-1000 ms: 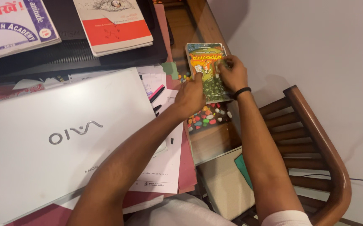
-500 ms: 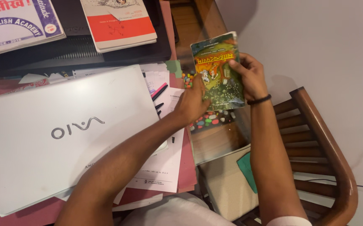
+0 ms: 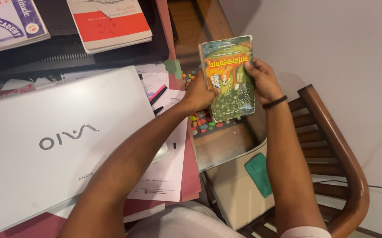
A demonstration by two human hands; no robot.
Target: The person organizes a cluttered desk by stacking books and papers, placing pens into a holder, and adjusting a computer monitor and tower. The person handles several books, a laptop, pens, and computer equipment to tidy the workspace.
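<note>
Both hands now have the paperback book (image 3: 229, 77) lifted clear of the worktop (image 3: 219, 141), where a second ago it lay flat. The left hand (image 3: 198, 94) pinches its spine edge; the right hand (image 3: 263, 81) closes its grip on the opposite edge. Held above the coloured pebbles (image 3: 202, 122), the book shows a worn, green-and-orange cover, corners scuffed.
</note>
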